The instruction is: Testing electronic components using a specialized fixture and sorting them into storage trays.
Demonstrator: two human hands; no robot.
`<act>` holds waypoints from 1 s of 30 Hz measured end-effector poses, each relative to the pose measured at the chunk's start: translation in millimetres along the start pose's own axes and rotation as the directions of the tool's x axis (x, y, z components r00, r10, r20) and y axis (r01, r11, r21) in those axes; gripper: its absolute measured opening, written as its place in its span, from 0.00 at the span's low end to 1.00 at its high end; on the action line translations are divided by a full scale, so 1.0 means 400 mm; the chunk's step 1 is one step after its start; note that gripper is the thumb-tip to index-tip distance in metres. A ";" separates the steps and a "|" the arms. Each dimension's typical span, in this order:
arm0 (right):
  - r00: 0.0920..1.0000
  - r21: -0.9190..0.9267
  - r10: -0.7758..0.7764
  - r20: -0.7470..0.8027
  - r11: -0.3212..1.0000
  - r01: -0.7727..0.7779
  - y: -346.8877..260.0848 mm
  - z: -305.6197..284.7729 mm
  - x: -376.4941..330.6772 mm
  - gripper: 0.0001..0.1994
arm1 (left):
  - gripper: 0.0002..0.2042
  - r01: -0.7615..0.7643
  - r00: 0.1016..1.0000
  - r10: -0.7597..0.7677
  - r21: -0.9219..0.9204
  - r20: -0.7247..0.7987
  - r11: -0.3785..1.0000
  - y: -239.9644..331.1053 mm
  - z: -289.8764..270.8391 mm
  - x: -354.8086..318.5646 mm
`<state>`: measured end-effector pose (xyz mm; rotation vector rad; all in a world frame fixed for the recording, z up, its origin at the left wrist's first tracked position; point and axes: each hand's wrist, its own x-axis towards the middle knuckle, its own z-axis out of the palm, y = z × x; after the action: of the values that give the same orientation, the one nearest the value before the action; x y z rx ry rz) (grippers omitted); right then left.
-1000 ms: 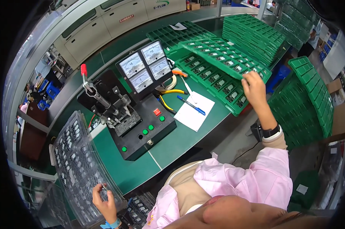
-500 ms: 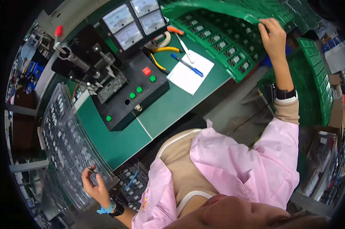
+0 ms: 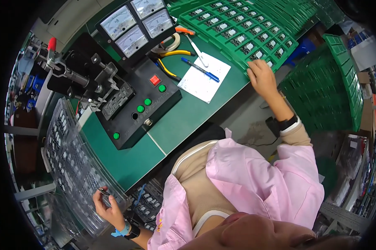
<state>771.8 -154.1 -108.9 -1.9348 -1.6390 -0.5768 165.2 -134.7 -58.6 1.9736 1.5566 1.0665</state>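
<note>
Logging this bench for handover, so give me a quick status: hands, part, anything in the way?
Left hand pinching small part by transparent trays. Right hand at near edge of green tray. No obstruction visible at either hand.

From here the green tray [image 3: 234, 49] looks smooth plastic, clear trays [image 3: 94, 164] glossy plastic, black control box [image 3: 125, 125] pretty matt.

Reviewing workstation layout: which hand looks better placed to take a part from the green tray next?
Probably the right hand: it is at the near corner of the green tray. The left hand is by the clear trays, pinching a small part.
</note>
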 end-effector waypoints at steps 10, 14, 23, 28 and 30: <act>0.999 0.002 -0.008 0.053 1.000 0.007 -0.013 0.016 0.018 0.13 | 0.16 0.003 1.000 -0.004 0.024 0.002 1.000 0.019 0.021 0.017; 1.000 0.056 -0.024 0.003 0.998 0.023 -0.005 0.024 0.010 0.14 | 0.16 0.002 1.000 -0.002 0.019 0.007 1.000 0.022 0.031 0.015; 0.994 0.028 -0.069 0.085 0.997 0.067 -0.006 0.009 0.031 0.19 | 0.15 -0.129 0.989 0.121 0.086 0.090 0.988 0.072 0.083 0.031; 0.985 0.052 -0.067 0.161 0.997 0.059 0.002 0.000 0.044 0.20 | 0.16 -0.240 0.967 0.217 0.181 0.136 0.954 0.121 0.095 0.026; 0.982 0.071 -0.086 0.167 0.995 0.075 -0.002 -0.001 0.047 0.21 | 0.16 -0.245 0.967 0.225 0.177 0.123 0.953 0.142 0.109 0.021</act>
<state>774.3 -140.0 -96.5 -1.9227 -1.8246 -0.3931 235.6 -137.5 -42.5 2.3531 1.4429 0.9143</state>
